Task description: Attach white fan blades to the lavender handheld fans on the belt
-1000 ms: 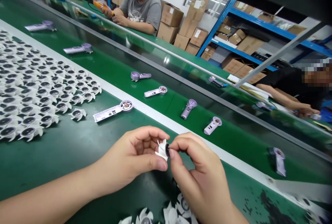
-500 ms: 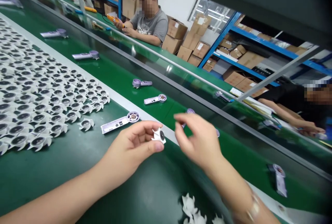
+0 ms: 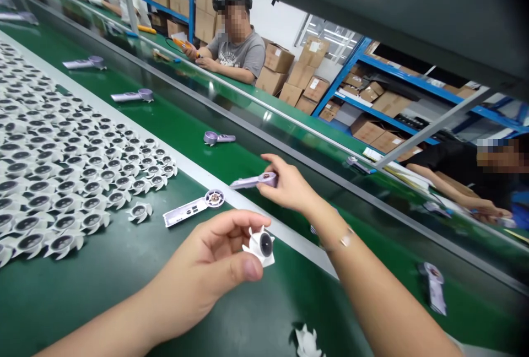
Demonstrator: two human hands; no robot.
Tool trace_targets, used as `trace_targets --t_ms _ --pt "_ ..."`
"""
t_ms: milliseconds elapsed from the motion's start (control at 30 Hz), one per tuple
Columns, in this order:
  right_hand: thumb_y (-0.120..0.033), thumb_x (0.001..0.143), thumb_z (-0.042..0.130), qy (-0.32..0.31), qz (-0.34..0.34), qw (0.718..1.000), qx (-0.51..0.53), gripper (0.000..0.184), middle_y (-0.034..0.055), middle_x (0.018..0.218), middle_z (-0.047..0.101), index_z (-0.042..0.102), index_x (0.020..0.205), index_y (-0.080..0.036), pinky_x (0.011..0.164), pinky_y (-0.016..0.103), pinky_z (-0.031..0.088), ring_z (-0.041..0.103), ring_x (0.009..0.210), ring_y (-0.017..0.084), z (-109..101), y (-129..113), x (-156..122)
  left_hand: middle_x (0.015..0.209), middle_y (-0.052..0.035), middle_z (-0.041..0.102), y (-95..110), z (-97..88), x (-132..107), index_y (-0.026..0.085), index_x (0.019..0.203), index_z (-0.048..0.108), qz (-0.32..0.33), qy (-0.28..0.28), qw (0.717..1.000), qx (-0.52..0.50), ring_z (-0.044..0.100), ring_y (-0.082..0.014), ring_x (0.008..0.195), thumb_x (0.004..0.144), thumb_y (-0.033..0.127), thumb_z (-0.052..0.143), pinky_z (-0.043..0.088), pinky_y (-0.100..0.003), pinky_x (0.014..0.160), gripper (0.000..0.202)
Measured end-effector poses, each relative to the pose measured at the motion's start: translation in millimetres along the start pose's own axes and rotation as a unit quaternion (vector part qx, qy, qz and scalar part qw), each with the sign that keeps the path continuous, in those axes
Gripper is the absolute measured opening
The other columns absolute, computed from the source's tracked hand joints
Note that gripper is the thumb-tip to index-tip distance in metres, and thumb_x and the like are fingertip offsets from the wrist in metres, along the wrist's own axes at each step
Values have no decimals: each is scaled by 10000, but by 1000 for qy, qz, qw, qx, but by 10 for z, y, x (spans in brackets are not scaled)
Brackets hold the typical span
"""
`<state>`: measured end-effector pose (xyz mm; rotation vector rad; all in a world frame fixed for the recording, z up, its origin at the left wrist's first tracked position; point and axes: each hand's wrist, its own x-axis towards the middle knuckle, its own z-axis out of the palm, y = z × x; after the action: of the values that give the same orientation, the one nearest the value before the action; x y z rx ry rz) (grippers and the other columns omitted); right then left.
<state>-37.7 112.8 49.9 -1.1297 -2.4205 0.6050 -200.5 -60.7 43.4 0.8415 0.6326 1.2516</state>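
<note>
My left hand (image 3: 215, 260) pinches a small white fan impeller (image 3: 260, 245) between thumb and fingers, held above the green bench. My right hand (image 3: 289, 186) is stretched out over the conveyor belt and its fingers are closed on the round motor end of a lilac fan handle part (image 3: 253, 181), which sticks out to the left. Another lilac handle part (image 3: 193, 208) with an exposed motor lies on the white strip at the bench edge, just ahead of my left hand.
Many white impellers (image 3: 61, 164) lie in rows on the bench at left; a few more (image 3: 308, 341) lie near the bottom edge. Other lilac handle parts (image 3: 132, 95) ride the green belt (image 3: 173, 125). People sit across the belt; boxes fill blue shelves behind.
My right hand let go of the impeller, reached forward over the belt and closed on a lilac handle part. My left hand kept the impeller and stayed roughly in place.
</note>
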Motion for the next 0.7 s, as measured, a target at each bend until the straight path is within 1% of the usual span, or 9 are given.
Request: trace_targets --t_ms 67,133,200,267,300,400,533,600,700 --pt "-208 783 694 24 -3 998 51 646 22 968 670 382 1348 -228 717 287 525 637 755 152 -165 -188 -428 900 -3 612 25 25 -20 293 1042 732 -1 -4 1000 2 578 -96 730 746 326 821 531 -183 676 311" --pt "-213 744 751 44 26 982 184 598 22 976 681 415 1238 -248 672 259 548 661 743 149 -256 -369 -829 861 10 633 43 50 -33 288 1027 736 5 -9 1000 7 587 -84 733 757 266 816 522 -148 672 283" --pt "-176 680 814 58 53 956 281 532 26 987 702 500 1103 -251 674 241 574 693 774 158 -270 -518 -1153 851 19 661 47 73 -37 285 1026 736 4 -4 1000 20 608 -76 760 773 191 798 518 -121 686 277" --pt "-127 648 836 69 59 945 314 484 28 999 717 582 1040 -254 700 229 593 713 813 169 -228 -620 -1380 887 18 694 34 92 -38 294 1055 729 -20 4 999 38 648 -90 798 771 147 792 539 -139 714 326" --pt "-114 650 836 77 56 943 318 481 29 1012 720 613 1050 -262 715 230 601 719 832 175 -195 -652 -1459 912 13 706 22 99 -41 299 1070 725 -36 5 998 48 669 -107 812 761 142 798 557 -163 722 355" --pt "-141 688 837 102 40 949 296 533 37 1089 715 641 1156 -304 777 269 618 722 901 200 -98 -694 -1586 992 4 714 -15 107 -61 310 1069 740 -45 -3 995 89 706 -154 834 713 140 827 596 -224 737 404" --pt "-256 713 851 114 11 967 227 549 53 1143 705 648 1218 -325 756 325 630 711 932 243 -47 -688 -1627 1010 12 688 -27 95 -81 343 1052 761 11 -6 982 188 694 -168 884 677 160 850 600 -241 792 427" --pt "-291 732 839 108 3 975 195 547 47 1160 701 639 1240 -336 745 322 625 702 957 249 -56 -680 -1626 992 14 682 -18 85 -77 359 1075 754 39 -13 970 239 679 -162 892 673 175 854 589 -234 811 453" --pt "-330 765 814 99 -11 983 151 534 24 1216 684 623 1263 -355 825 317 605 682 1029 240 -89 -675 -1611 928 23 681 5 73 -62 366 1075 753 68 -10 955 290 647 -120 811 672 170 853 556 -176 738 459"
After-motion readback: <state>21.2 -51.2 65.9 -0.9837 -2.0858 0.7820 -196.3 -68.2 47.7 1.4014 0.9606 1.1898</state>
